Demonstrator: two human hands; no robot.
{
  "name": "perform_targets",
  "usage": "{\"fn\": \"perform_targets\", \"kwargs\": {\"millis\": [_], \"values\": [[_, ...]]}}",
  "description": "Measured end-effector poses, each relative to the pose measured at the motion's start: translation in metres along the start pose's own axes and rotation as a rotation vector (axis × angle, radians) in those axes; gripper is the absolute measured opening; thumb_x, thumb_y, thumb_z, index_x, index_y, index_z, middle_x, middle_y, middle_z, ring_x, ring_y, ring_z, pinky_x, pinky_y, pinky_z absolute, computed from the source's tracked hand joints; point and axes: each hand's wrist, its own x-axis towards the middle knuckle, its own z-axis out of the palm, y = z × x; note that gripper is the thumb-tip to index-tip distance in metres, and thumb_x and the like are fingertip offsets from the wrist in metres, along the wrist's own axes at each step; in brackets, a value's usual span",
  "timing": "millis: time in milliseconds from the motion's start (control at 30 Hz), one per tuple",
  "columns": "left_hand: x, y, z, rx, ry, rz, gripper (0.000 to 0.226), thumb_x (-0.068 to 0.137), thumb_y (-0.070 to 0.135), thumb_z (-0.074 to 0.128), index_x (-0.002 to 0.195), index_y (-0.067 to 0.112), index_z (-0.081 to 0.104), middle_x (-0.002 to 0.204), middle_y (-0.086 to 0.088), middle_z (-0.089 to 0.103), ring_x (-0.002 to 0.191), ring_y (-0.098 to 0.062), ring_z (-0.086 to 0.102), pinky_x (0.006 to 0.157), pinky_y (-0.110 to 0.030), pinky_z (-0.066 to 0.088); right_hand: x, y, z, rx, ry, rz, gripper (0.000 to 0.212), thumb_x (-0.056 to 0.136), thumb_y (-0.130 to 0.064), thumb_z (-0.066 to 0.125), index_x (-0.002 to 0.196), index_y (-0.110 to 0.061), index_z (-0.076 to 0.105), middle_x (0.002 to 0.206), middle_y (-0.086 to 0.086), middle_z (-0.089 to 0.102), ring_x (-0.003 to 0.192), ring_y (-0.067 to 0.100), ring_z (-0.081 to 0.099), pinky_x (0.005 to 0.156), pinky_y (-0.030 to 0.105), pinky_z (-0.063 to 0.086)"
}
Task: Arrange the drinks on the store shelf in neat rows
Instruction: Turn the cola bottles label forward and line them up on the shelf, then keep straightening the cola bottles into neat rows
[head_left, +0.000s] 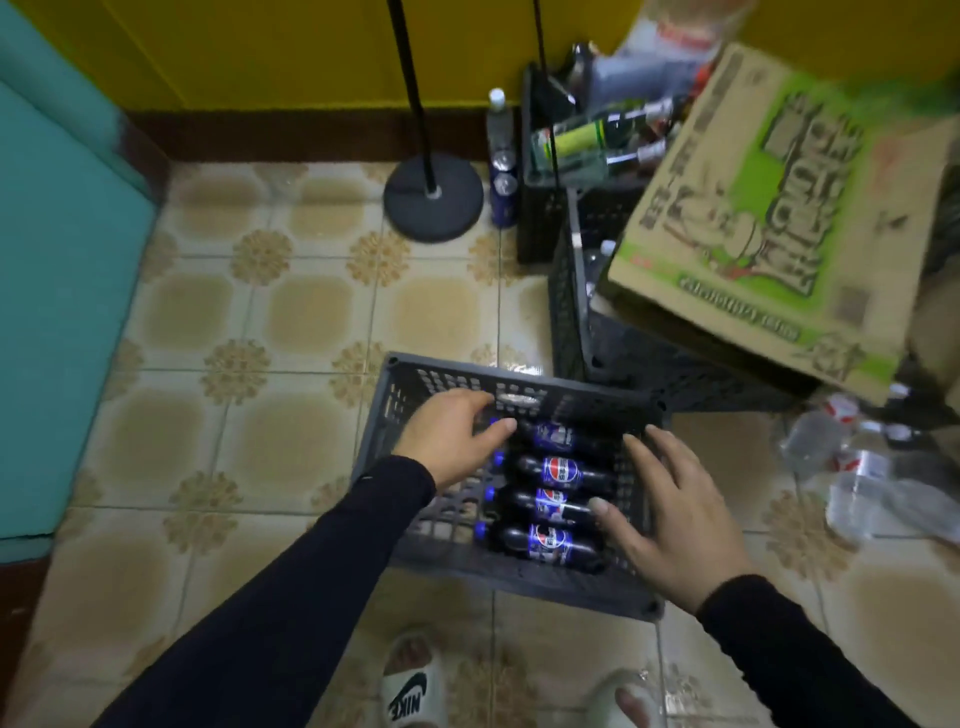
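dark plastic pepsi bottles (550, 488), four lying side by side in a grey crate (524, 582) at lower centre; full, likely heavy and slick, best gripped mid-body. left hand (447, 436) and right hand (670, 514) hover above, fingers spread, holding nothing.

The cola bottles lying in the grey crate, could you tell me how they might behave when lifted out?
The cola bottles look full and dark, so probably heavy for their size. Lying on their sides, they may roll once freed. Their glossy plastic could be slippery.
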Motion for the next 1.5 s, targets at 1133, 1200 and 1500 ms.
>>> {"fn": "perform_targets", "kwargs": {"millis": [1133,1200,1500], "values": [[-0.873,0.179,-0.259,0.282,1.451,-0.760,0.068,0.094,0.058,0.040,0.133,0.008,0.061,0.136,-0.011,0.060,0.130,-0.021,0.045,0.109,-0.032,0.033,-0.369,-0.493,-0.441,0.062,0.191,-1.523,0.083,0.091,-0.071,0.024,0.155,-0.019,0.022,0.163,0.006,0.017,0.151,0.024,0.014,0.120,0.037,0.010],[-0.924,0.180,-0.225,0.313,1.485,-0.876,0.068,0.094,0.057,0.040,0.131,0.005,0.063,0.134,-0.013,0.062,0.129,-0.023,0.046,0.109,-0.036,0.035,-0.415,-0.516,-0.425,0.070,0.152,-1.621,0.081,0.091,-0.069,0.028,0.154,-0.018,0.026,0.161,0.009,0.023,0.149,0.027,0.020,0.120,0.039,0.017],[-1.169,0.189,-0.060,0.503,1.463,-1.320,0.057,0.096,0.045,0.046,0.117,-0.003,0.069,0.119,-0.021,0.068,0.114,-0.036,0.058,0.104,-0.044,0.038,-0.675,-0.594,-0.319,0.151,-0.024,-1.999,0.075,0.097,-0.065,0.029,0.151,-0.014,0.035,0.157,0.011,0.033,0.144,0.029,0.030,0.116,0.046,0.031]]}}
